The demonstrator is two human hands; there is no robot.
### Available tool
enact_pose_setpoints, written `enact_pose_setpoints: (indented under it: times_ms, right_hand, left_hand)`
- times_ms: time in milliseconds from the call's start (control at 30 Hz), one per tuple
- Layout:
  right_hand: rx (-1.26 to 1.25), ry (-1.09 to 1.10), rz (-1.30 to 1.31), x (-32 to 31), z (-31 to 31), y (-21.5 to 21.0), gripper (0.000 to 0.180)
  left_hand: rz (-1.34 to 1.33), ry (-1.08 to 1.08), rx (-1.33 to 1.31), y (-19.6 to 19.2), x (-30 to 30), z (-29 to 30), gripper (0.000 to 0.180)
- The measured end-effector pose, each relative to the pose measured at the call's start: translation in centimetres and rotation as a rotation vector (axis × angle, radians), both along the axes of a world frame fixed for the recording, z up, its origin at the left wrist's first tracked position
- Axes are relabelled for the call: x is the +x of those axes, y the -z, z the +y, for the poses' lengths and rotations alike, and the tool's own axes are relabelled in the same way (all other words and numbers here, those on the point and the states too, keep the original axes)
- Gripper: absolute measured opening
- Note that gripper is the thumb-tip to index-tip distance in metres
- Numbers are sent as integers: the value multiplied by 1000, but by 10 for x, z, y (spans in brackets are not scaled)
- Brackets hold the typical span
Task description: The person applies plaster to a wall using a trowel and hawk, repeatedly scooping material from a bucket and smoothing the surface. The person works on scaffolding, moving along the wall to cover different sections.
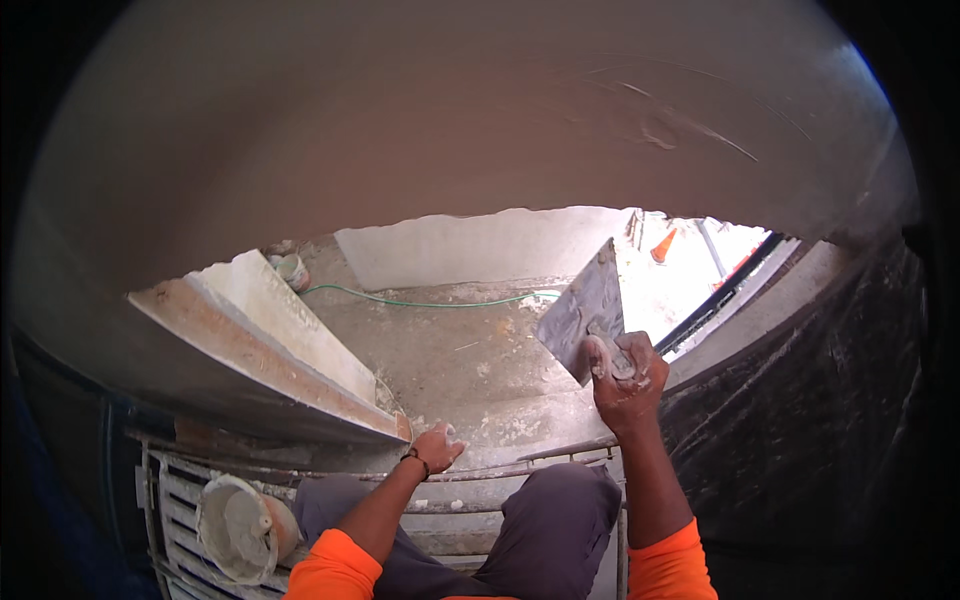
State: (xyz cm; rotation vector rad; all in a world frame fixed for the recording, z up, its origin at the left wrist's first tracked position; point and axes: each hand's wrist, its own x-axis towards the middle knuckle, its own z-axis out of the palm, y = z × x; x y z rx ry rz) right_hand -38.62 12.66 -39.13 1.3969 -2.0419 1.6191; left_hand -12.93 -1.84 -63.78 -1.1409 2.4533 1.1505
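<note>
Below the plastered beam [420,130], your right hand [628,385] clamps the trowel [582,308] just ahead of it, your left hand [438,449] has its fingers apart, and the smoothing seemingly under way calls for a flat, even stroke.

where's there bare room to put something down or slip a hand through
Broadest patch: the floor, speckled white, between green hose and left hand. A hand could probably pass between the left hand and the trowel in the right hand. The slatted platform is crowded by bucket and legs.
</note>
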Motion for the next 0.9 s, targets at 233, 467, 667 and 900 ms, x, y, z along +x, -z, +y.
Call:
enact_pose_setpoints:
  times_ms: [233, 467, 667, 900]
  right_hand:
    - [543, -869, -948, 78, -29, 36, 32]
    - [414, -1221, -1791, 193, -99, 89, 52]
    - [451, -1330, -1902, 280, -127, 106, 54]
    - [552, -1328, -1783, 308, -156, 122, 49]
  left_hand:
    - [310, 0, 237, -128, 94, 37, 40]
    - [815, -861, 290, -185, 291, 73, 30]
    - [-253, -1061, -565, -138, 472, 76, 36]
    - [-36, -898, -225, -61, 488, 54, 59]
